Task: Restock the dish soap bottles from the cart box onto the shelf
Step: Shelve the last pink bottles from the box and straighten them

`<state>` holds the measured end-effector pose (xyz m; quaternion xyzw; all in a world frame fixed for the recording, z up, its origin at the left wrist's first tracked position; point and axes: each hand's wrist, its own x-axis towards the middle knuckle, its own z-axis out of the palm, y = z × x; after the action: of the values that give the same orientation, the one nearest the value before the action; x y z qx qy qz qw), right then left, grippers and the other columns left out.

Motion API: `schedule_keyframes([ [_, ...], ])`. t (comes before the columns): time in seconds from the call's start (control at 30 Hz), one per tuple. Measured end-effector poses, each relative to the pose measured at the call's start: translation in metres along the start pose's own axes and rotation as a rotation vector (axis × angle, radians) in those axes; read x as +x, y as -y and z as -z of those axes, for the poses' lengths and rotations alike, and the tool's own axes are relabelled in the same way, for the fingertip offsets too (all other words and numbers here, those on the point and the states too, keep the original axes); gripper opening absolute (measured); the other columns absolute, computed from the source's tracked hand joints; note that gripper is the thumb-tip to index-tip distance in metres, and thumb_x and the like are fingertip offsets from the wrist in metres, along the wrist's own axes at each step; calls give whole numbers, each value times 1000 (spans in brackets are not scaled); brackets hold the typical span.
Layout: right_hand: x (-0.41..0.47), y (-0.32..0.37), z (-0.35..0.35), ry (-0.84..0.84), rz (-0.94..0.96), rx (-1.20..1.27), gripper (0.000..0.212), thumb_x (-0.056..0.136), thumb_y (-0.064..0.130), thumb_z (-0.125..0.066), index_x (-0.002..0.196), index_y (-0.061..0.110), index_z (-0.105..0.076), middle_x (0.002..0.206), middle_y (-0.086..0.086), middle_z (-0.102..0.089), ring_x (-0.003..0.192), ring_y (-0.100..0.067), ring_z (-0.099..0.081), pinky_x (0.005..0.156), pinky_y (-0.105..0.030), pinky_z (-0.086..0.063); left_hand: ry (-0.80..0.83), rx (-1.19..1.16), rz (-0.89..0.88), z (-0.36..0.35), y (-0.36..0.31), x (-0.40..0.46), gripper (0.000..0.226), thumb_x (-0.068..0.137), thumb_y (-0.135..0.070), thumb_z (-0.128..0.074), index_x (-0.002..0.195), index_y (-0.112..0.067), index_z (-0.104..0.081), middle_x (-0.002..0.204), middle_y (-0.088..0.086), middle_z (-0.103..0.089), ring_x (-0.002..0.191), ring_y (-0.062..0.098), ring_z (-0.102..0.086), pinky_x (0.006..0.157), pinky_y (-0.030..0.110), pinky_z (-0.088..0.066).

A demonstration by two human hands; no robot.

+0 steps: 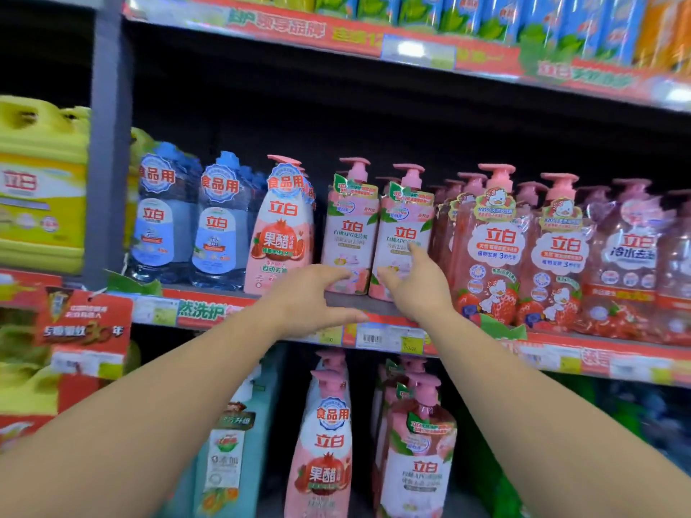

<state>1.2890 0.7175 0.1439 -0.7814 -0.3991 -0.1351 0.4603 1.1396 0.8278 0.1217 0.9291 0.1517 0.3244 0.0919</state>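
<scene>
Two pink peach-label pump bottles stand side by side at the front of the middle shelf (374,310), the left bottle (346,233) and the right bottle (402,237). My left hand (310,299) reaches toward the base of the left bottle, fingers spread and relaxed, fingertips close to its lower label. My right hand (418,284) is raised before the right bottle, one fingertip touching its label. Neither hand holds anything. The cart box is out of view.
Blue bottles (215,226) and a pomegranate bottle (280,233) stand to the left, strawberry pump bottles (497,248) to the right. A yellow jug (41,185) sits far left. More pink bottles (325,443) fill the shelf below. The shelf post (108,143) rises at left.
</scene>
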Motion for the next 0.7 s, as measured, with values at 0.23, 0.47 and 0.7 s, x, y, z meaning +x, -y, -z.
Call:
schedule_keyframes([
  [0.23,-120,112,-93,91,319,-18,50,87,33,-68,132,15,-56,131,-5,-61,121,-21,-56,99,-29,-41,-326,28,154,63,93,-163,54,80,-38,-75,124,-8,-64,123,11,-66,116,28,-59,101,34,-41],
  [0.47,-271,287,-275,541,525,24,57,89,41,-64,139,17,-50,138,-8,-54,128,-25,-48,101,-30,-37,-100,333,770,169,229,-396,72,79,-57,-69,138,-19,-52,137,10,-53,128,29,-46,106,38,-39],
  [0.7,-419,415,-421,920,683,97,57,91,41,-62,141,20,-45,143,-7,-49,131,-26,-45,100,-33,-39,-36,480,1190,252,312,-605,68,74,-66,-65,127,-22,-57,123,9,-59,114,33,-56,95,42,-48],
])
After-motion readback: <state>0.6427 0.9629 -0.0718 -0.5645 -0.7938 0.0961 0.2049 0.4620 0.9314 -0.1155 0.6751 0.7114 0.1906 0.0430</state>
